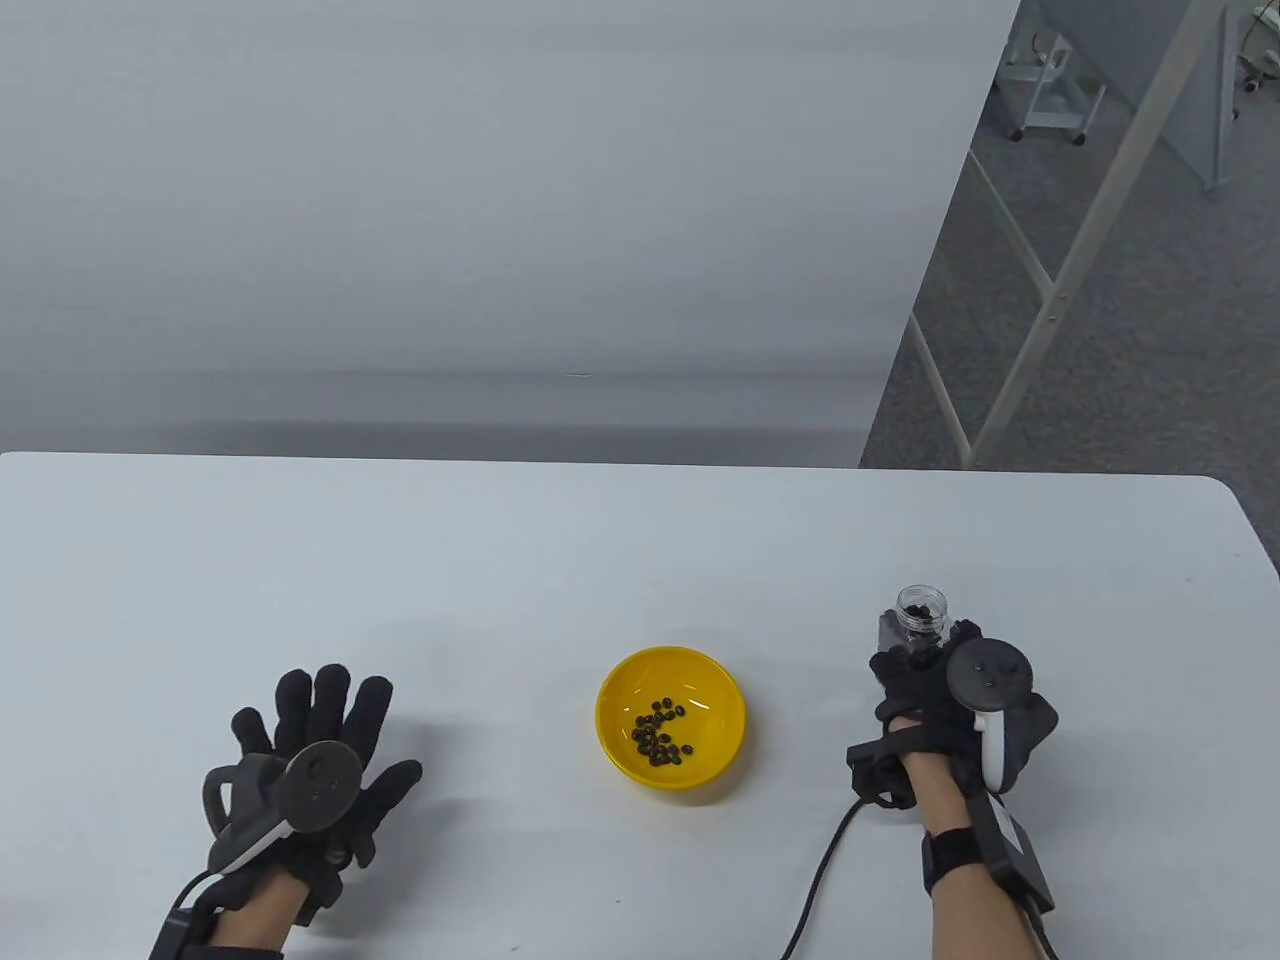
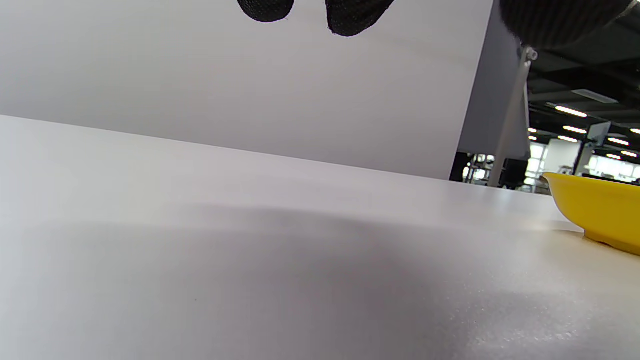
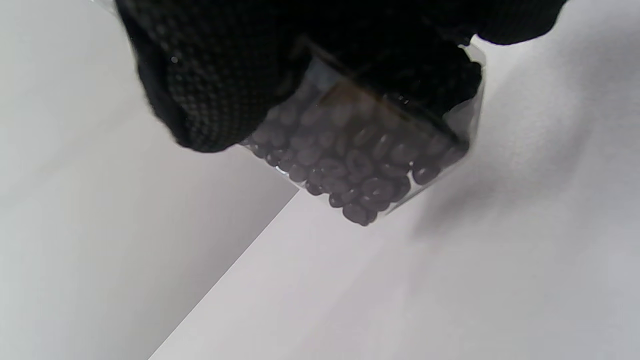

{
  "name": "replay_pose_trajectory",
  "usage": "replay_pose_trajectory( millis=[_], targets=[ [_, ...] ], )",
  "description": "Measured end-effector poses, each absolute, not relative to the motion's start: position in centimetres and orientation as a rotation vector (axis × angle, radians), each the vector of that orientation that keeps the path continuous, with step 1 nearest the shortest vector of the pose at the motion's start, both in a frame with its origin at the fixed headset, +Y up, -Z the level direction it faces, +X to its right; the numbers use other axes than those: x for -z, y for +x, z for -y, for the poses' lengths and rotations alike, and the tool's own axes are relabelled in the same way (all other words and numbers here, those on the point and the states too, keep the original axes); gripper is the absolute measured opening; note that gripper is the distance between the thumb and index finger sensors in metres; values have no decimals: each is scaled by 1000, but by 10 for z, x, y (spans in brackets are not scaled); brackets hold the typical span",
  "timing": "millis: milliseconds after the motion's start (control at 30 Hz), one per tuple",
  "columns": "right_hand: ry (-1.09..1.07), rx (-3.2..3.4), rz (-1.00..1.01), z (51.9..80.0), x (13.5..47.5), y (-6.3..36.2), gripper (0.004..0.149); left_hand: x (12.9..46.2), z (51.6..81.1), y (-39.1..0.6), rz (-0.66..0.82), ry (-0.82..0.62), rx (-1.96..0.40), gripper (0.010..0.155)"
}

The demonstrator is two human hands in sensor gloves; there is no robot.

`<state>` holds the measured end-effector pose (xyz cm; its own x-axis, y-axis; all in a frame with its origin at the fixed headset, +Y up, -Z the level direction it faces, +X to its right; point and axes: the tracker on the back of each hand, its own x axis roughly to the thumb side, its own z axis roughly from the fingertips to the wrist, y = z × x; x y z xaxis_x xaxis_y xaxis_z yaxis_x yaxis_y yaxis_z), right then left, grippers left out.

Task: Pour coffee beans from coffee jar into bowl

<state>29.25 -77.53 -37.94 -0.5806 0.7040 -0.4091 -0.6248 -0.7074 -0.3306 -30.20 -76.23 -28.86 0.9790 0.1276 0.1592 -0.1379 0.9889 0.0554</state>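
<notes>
White table (image 1: 500, 560) with a plain white wall behind, grey carpet off to the right. Right hand (image 1: 940, 700) grips the jar (image 1: 920, 612), mouth up, right of the bowl (image 1: 670, 728) holding some beans (image 1: 660, 732). Left hand (image 1: 310, 770) lies flat, fingers spread.

Table view looks down from above the near edge. Left wrist view sits low, skimming the table (image 2: 250, 250); both show the yellow bowl (image 1: 671, 726). Right wrist view is close under the coffee jar (image 3: 365, 165).

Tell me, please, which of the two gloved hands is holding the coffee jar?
The right hand grips the clear coffee jar, right of the yellow bowl. The left hand holds nothing; its fingers are spread, left of the bowl.
</notes>
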Motion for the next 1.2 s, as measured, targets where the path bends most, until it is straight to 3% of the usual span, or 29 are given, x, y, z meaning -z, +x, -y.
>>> replay_pose_trajectory(
  millis=[733, 1200],
  targets=[
    [-808, -2039, 91, 804, 379, 324, 95, 290, 765, -300, 153, 40, -129, 91],
    [-674, -2221, 200, 783, 346, 310, 101, 286, 754, -293, 172, 71, -177, 91]
  ],
)
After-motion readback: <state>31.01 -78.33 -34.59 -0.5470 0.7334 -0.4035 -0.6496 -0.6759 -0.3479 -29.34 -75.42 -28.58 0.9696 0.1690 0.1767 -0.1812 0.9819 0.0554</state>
